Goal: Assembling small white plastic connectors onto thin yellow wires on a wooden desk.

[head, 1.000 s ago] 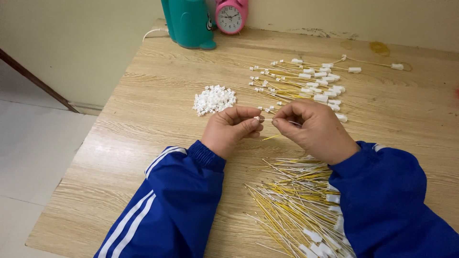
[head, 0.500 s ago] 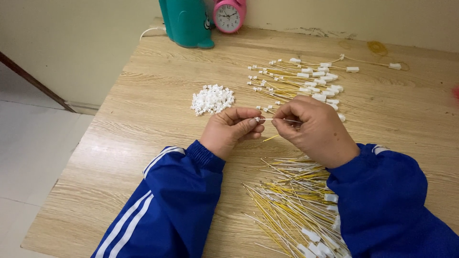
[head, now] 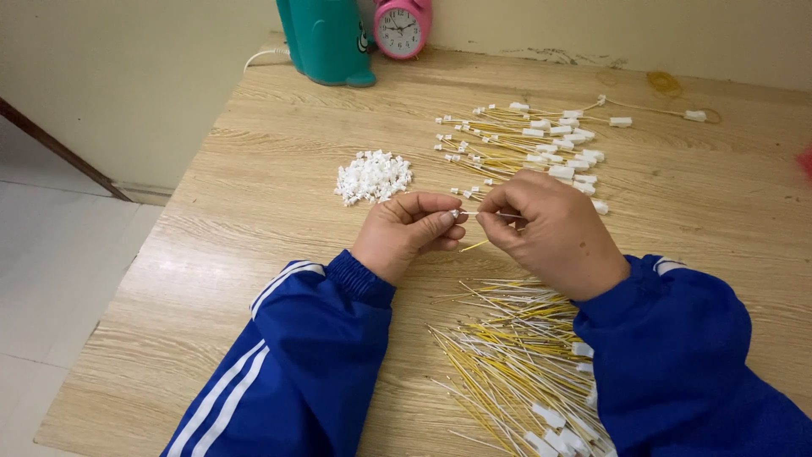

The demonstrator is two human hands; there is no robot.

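Head view: two hands meet over a wooden worktop (head: 254, 220), pinching a small white connector (head: 454, 214) and a thin wire (head: 507, 216) between them.

The left hand (head: 406, 233) has its grip closed on the connector at thumb and forefinger; the right hand (head: 554, 228) has its grip clenched on the wire, fingertips almost touching the left's. Just beyond the left hand lies a heap of white connectors (head: 372, 176); past the right hand is a spread of finished wires with white ends (head: 533, 144). Near the person, under the right forearm, sits a loose pile of yellow and white wires (head: 507, 355), partly hidden by the blue sleeve (head: 677, 355). At the far edge stand a teal container (head: 326, 38) and a pink alarm clock (head: 402, 27) against a cream wall (head: 127, 76); pale floor tiles (head: 51, 279) show to the left.
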